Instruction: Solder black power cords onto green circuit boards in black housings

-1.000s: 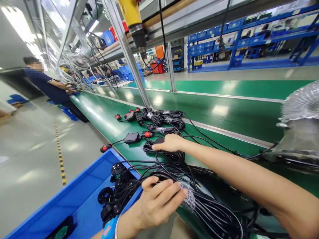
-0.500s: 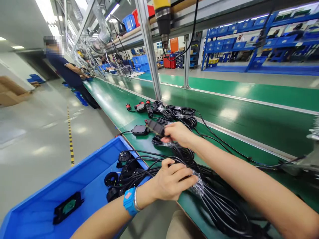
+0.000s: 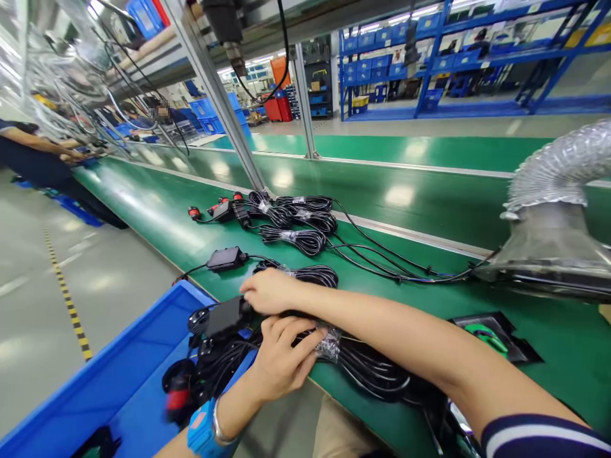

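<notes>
Coil (image 3: 377,372), already bound with film (image 3: 330,346), lies along the near edge of the bench (image 3: 160,207), and the work appears partway: a box (image 3: 224,318) is held at the right rim of the bin (image 3: 119,362), while a second box (image 3: 226,258) and several tied coils (image 3: 298,239) lie farther off, untouched. Left hand (image 3: 284,356) reaches in from the near left, knuckles up, its fingers curled together on the coil beside the film; right hand (image 3: 270,291), just beyond, palm down after a forearm (image 3: 358,312) crossing from the near right, has its fingers clamped on the held box's right end.
</notes>
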Tool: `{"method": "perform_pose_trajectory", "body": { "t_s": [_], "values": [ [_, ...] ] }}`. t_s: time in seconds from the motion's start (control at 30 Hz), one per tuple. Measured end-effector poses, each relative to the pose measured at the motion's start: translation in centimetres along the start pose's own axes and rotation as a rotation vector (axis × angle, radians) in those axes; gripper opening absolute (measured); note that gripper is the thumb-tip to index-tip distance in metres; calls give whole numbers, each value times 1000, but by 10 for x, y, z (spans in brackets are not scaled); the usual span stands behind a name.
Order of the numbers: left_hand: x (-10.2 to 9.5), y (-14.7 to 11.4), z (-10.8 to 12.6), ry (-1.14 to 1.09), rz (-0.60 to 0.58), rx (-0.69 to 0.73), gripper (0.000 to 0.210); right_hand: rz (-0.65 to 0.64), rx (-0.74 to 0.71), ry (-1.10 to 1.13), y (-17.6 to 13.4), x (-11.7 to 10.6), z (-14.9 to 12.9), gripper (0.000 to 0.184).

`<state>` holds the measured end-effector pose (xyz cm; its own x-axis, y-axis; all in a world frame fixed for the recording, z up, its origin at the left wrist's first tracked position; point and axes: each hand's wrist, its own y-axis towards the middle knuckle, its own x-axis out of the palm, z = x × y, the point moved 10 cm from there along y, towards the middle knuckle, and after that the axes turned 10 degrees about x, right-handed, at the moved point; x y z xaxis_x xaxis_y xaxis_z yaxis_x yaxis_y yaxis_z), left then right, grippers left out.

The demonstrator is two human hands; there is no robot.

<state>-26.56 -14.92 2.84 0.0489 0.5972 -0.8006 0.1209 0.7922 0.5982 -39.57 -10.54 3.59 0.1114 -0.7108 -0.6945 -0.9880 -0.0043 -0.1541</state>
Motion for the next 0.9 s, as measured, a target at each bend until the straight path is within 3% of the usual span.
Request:
{"method": "perform_pose_trajectory", "body": {
  "t_s": [0.13,0.23,0.33,0.43,0.53,0.6,0.67,0.73,0.8,0.9],
  "values": [
    [-1,-2,4,28,44,25,35,34,176,-230,-11,-46,51,31],
    [-3,-2,6,25,54,7,36,-42,333,-328,-33,-57,102,35],
    [-8,5,3,-66,0,-60,37,-20,392,-312,-56,-62,127,35],
    [-14,24,-14,-133,-63,-149,41,53,391,-210,-68,-74,126,35],
    [-21,53,-50,20,-9,-260,63,122,346,-90,-71,-92,108,40],
    [-5,74,-73,93,-71,-288,81,167,291,-39,-79,-106,93,44],
    [21,89,-90,36,-193,-307,79,207,240,-15,-98,-119,84,43],
    [35,97,-102,-59,-240,-367,70,244,220,-31,-134,-129,90,37],
    [24,98,-117,-93,-135,-481,65,276,249,-104,-182,-136,111,28],
    [-18,90,-146,-30,168,-607,63,289,356,-231,-261,-131,156,15]
  ]
}}
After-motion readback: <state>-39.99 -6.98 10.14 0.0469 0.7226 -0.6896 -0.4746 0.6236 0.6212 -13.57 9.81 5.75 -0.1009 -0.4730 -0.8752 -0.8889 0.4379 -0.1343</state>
